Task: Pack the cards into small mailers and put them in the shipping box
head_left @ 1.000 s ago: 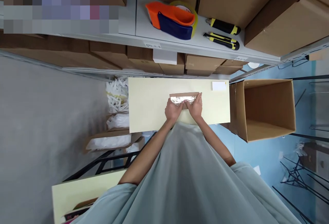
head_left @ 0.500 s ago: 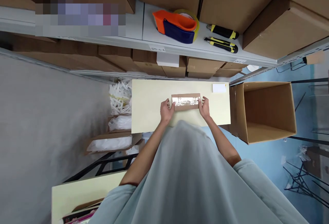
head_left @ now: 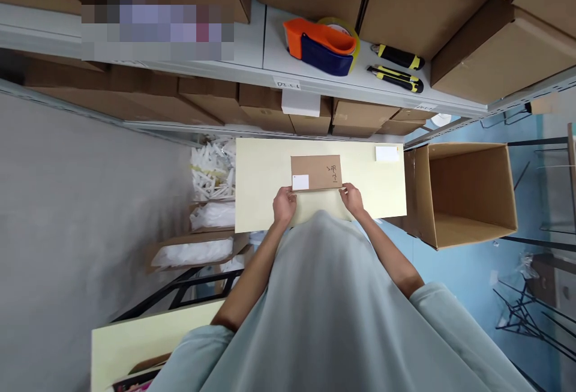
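Observation:
A small cardboard box (head_left: 317, 171) is over the pale yellow table (head_left: 261, 200), its broad brown face toward me. That face bears a white label at its near left corner and handwriting along the right side. My left hand (head_left: 285, 203) grips the box's near left corner with fingers closed. At the near right corner, my right hand (head_left: 351, 198) pinches the edge between thumb and fingers. The underside of the box is hidden. A white slip of paper (head_left: 386, 153) lies at the table's far right.
An orange and blue tape dispenser (head_left: 321, 47) and two utility knives (head_left: 398, 68) lie on the grey shelf (head_left: 252, 38) beyond the table. To the right stands a large open carton (head_left: 472, 194). Bags of white packing pieces (head_left: 212, 164) are at the left.
The box has been turned: its shiny taped side faced me before, and now its broad labelled face shows. Both hands have shifted to its near corners.

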Available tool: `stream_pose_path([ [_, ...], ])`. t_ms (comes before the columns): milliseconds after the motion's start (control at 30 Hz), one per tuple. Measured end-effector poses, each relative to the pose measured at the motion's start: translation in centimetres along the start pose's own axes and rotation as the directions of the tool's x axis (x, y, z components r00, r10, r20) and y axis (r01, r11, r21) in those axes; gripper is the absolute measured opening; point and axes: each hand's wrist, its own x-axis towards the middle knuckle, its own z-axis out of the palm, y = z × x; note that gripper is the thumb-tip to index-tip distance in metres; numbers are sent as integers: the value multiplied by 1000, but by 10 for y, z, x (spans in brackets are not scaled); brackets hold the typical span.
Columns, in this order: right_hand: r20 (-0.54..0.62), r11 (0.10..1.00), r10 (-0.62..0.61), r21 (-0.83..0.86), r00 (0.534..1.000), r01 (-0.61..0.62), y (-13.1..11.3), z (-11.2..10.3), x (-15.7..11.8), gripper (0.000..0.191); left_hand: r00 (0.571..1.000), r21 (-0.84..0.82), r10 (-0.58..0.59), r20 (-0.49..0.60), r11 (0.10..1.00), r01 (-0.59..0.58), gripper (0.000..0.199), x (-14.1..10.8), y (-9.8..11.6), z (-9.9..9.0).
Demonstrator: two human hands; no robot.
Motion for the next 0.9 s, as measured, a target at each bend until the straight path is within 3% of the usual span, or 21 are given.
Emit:
stream_pose_path([
  [100, 40, 1000, 21, 0, 999, -21, 5, 10, -1, 34, 998, -43, -41, 50, 998, 43, 35, 1, -12, 0],
  [300, 10, 980, 115, 162, 993, -115, 10, 15, -7, 70, 993, -117, -70, 100, 990, 82, 56, 7, -20, -10],
  [467, 28, 955, 107, 276, 994, -110, 1, 21, -14, 65, 975, -146, -40, 217, 987, 73, 53, 11, -18, -13],
  [733, -28, 975, 45, 219, 999, -38, -17, 35, -32, 64, 952, -111, -3, 307, 993, 39, 55, 14, -20, -24],
  [833, 7, 976, 46, 213, 999, -47, -16, 38, -38, 68, 950, -96, 12, 311, 995, 18, 55, 17, -23, -33],
  [900, -20, 979, 74, 190, 997, -69, -18, 27, -35, 74, 966, -83, 21, 258, 997, 1, 54, 21, -23, -40],
])
